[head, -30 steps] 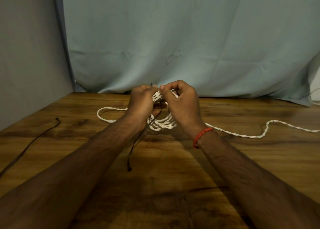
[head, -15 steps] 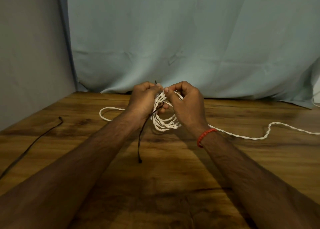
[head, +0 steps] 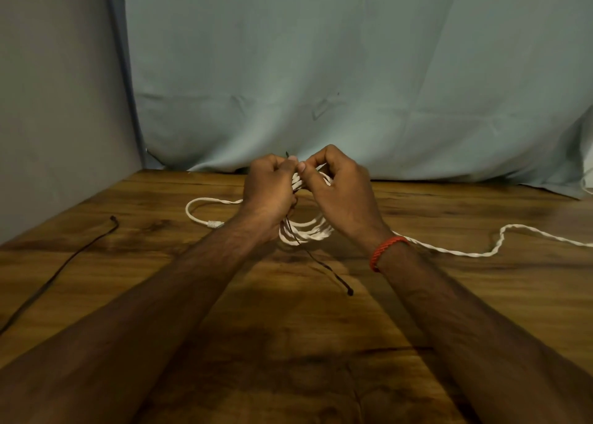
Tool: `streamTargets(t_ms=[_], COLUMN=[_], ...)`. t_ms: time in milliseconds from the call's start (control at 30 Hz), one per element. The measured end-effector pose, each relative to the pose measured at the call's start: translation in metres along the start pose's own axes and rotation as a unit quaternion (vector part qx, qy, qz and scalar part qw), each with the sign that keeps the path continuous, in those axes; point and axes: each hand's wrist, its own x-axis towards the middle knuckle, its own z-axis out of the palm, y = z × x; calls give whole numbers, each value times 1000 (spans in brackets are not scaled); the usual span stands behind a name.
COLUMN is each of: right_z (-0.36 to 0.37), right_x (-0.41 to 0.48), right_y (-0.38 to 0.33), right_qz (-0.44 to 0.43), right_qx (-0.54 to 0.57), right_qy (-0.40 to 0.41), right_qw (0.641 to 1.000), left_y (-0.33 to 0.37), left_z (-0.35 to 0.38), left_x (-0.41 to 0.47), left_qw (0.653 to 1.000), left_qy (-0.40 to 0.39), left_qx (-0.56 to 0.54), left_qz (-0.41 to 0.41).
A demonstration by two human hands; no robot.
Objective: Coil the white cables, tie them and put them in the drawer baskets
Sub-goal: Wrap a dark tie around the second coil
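Cloth (head: 321,70): creased, pale blue.
Table (head: 288,343): glossy brown wood grain.
Cable (head: 308,234): white, twisted, coiled in my hands above the table; its tail trails right.
Left hand (head: 269,189): my fingers curl, pinching the tie.
Right hand (head: 343,192): my fingers curl round the cable.
Tie (head: 324,266): thin black cord.

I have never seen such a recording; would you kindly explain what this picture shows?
There is no machine here: a person wears one camera on the head, looking down at their own arms. The left hand and right hand hold a coil of white twisted cable over the brown wooden table; its loose tail runs to the right. A thin dark string, pinched at the top in the left grip, crosses the coil and hangs down toward the table. Another thin dark cord lies at the far left.
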Motion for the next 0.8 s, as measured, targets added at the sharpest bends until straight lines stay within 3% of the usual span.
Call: streamTargets(t_ms=[233, 300, 433, 567, 800], right_z=[-17, -25, -31, -30, -7], right_x=[8, 11, 8, 7, -6], right_y=[0, 0, -4, -13, -21], right_qz=[-178, -219, -217, -192, -225], right_qx=[-142, -181, -210, -206, -139], right_qy=[-25, -66, -237, -301, -386], right_qw=[973, 956, 923, 911, 884], left_y=[-2, -6, -14, -15, -16], left_z=[-12, -17, -23, -25, -28], left_x=[16, 23, 34, 38, 43], left_qw=[998, 995, 987, 980, 977], left_qy=[36, 43, 49, 51, 56], left_qx=[-48, -78, -126, -159, -162], left_qz=[-28, -52, -92, -110, -128])
